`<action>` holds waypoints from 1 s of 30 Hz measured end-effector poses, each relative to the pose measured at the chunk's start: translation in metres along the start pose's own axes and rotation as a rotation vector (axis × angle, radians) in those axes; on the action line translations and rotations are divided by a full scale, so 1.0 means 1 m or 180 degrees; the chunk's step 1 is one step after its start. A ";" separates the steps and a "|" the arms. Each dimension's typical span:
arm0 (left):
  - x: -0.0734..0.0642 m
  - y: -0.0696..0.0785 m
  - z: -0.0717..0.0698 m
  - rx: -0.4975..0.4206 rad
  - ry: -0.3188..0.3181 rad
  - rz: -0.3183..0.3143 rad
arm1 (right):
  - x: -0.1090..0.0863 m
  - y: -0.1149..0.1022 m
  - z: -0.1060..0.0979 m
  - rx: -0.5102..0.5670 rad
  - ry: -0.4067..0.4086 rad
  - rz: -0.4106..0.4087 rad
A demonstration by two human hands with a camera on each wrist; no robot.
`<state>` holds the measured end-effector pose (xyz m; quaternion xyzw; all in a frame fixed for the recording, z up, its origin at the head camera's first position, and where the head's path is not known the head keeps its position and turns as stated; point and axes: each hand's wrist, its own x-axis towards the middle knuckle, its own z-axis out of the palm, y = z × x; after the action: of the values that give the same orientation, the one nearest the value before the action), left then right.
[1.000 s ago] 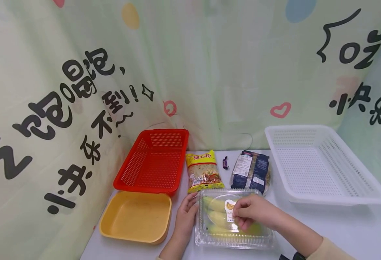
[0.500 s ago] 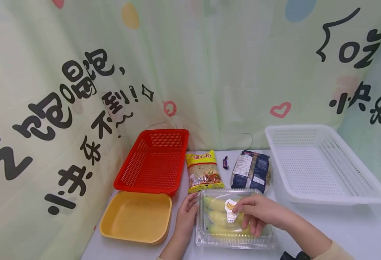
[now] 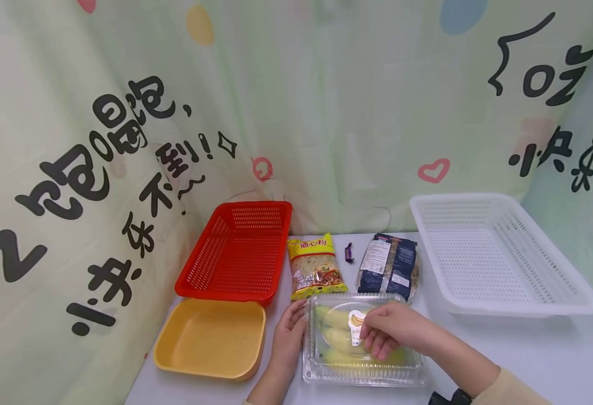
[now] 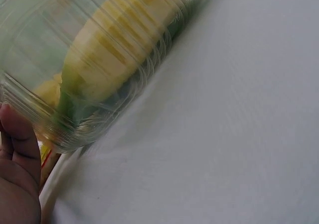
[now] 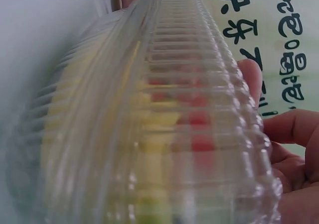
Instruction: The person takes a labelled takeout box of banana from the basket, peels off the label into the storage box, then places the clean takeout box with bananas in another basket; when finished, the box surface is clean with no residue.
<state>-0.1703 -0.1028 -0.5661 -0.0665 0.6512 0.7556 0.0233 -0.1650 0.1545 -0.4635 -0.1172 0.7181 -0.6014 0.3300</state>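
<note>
Left grip [image 3: 287, 336] touching box [image 3: 321, 376], bananas [image 3: 338, 339] lengthwise left-right

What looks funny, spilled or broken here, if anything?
Nothing stands out: I see no spill or damage. The bananas are inside the clear box, and the small purple packet lies between the yellow bag and blue bag.

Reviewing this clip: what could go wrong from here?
The right hand has its fingers at the label, which might crease or tear if pulled. The left hand is against the left side of the clear box, so a push might twist it, perhaps nudging the navy bag close behind.
</note>
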 end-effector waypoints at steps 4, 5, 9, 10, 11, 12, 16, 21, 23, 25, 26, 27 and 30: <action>0.000 0.000 0.000 -0.0040 -0.0013 0.0005 | 0.003 0.005 0.001 0.0069 0.0048 -0.0155; 0.000 -0.001 0.000 -0.0047 -0.0017 0.0005 | 0.003 0.007 0.001 0.0109 0.0042 -0.0191; 0.001 -0.002 0.000 -0.0067 -0.0031 0.0020 | 0.005 0.011 -0.001 0.0285 -0.0010 -0.0282; 0.001 -0.002 0.000 -0.0056 -0.0032 0.0025 | 0.006 0.012 -0.002 0.0322 -0.0017 -0.0289; 0.001 -0.002 0.000 -0.0036 -0.0035 0.0033 | 0.006 0.013 -0.002 0.0360 -0.0019 -0.0290; 0.001 -0.002 0.000 -0.0025 -0.0036 0.0041 | 0.007 0.013 -0.002 0.0387 -0.0022 -0.0293; 0.001 -0.002 0.000 0.0043 -0.0034 0.0045 | 0.007 0.013 -0.001 0.0484 -0.0002 -0.0308; 0.001 -0.002 0.000 0.0083 -0.0030 0.0053 | 0.007 0.012 -0.001 0.0610 0.0031 -0.0293; 0.001 -0.002 0.000 0.0091 -0.0030 0.0046 | 0.007 0.012 -0.001 0.0669 0.0042 -0.0273; 0.001 -0.003 0.000 0.0095 -0.0035 0.0037 | 0.007 0.012 -0.001 0.0729 0.0054 -0.0250; 0.001 -0.003 0.000 0.0091 -0.0039 0.0034 | 0.008 0.012 -0.001 0.0761 0.0061 -0.0241; 0.001 -0.003 0.000 0.0096 -0.0048 0.0039 | 0.008 0.012 -0.001 0.0790 0.0066 -0.0232; 0.000 -0.002 0.000 0.0094 -0.0057 0.0035 | 0.008 0.012 0.000 0.0860 0.0069 -0.0215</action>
<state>-0.1703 -0.1028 -0.5685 -0.0558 0.6624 0.7467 0.0259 -0.1685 0.1531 -0.4772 -0.0893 0.6297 -0.7047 0.3145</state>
